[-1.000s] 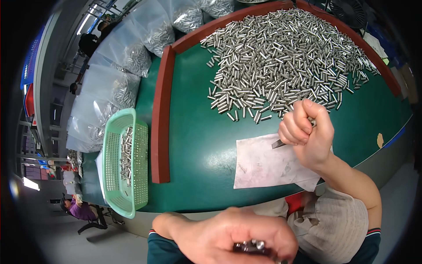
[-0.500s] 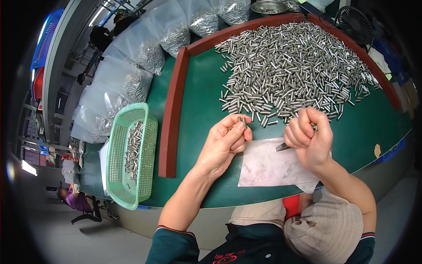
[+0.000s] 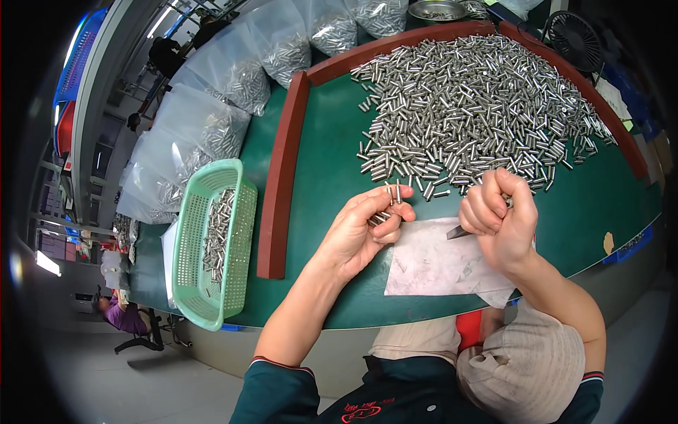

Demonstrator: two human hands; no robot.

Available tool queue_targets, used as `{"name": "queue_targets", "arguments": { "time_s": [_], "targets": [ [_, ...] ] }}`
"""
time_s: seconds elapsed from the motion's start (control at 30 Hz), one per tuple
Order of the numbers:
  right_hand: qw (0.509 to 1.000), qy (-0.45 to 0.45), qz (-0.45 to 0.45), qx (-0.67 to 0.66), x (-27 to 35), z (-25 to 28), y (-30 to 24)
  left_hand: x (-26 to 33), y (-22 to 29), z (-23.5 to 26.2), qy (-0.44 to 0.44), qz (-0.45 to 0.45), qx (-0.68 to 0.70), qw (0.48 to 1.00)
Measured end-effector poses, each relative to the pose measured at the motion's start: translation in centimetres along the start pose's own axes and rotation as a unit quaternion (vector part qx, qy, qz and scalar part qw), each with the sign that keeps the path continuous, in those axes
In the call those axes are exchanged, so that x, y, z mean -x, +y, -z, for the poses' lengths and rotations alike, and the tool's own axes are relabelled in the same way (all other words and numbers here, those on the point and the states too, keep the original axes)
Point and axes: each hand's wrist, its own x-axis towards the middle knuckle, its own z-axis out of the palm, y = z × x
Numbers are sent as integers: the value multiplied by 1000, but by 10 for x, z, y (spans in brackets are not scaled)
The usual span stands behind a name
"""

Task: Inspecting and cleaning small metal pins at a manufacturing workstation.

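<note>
From the head view we see our left hand (image 3: pixel 357 230) cupped over the green worktop (image 3: pixel 318 169), its fingers (image 3: pixel 385 201) closed narrowly around a small bundle of short metal pins (image 3: pixel 387 205), a few of which stand up between thumb and forefinger just at the near edge of the big heap of loose pins (image 3: pixel 473 113). Our right hand (image 3: pixel 498 219) is curled into a fist beside it, fingers wrapped tight on a slim dark-tipped tool (image 3: pixel 458 232) whose point reaches out over the white sheet of paper (image 3: pixel 438 265). We judge the pins to be rigid, smooth and slick, light singly but dense in a bunch, so they would roll and slip easily; pinching them across the middle of the barrel, several side by side, looks the surest hold. To our left, beyond the red-brown wooden rail (image 3: pixel 282 177), a pale green perforated basket (image 3: pixel 187 240) holds more pins, and clear plastic bags (image 3: pixel 212 127) filled with pins lie farther back.
</note>
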Motion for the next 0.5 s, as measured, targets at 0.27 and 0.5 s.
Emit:
{"name": "queue_targets", "arguments": {
  "time_s": [0.27, 0.5],
  "targets": [
    [1000, -1, 1, 4, 0, 1, 1, 1, 1, 6, 4, 11, 62, 998],
    [1000, 0, -2, 1, 1, 0, 0, -1, 2, 10, 15, 23, 86, 996]
  ]
}}
